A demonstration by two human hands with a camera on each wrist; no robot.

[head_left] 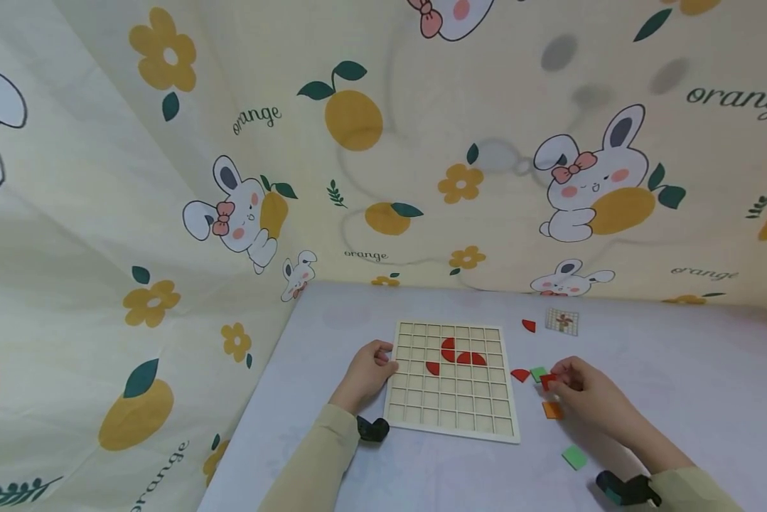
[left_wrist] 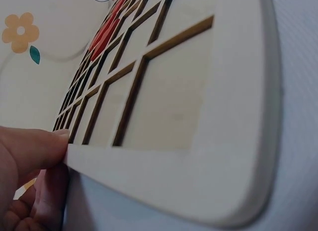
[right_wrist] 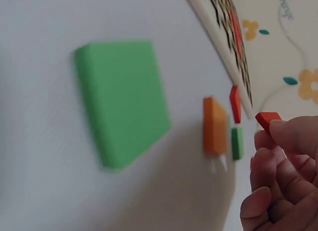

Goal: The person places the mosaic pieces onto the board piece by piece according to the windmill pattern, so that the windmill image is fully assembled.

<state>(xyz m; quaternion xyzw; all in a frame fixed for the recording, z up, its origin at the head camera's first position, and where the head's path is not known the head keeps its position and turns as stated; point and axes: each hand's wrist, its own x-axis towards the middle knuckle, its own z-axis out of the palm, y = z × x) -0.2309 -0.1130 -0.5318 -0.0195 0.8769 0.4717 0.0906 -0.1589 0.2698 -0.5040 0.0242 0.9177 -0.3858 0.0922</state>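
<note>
Right hand [head_left: 589, 395] pinches red piece [head_left: 546, 382], free end pointing toward board [head_left: 455, 388]; left hand [head_left: 364, 371] grips board's edge

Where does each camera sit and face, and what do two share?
Head: worn on head, looking forward and down at the grid board; left hand, right hand and beige sleeves show.
Left wrist: worn there, looking along the grid board's near corner; part of the left hand shows.
Right wrist: worn there, looking past a green square tile; right hand shows, pinching a red tile.
Shared: head and right wrist both show the orange square tile.
</note>
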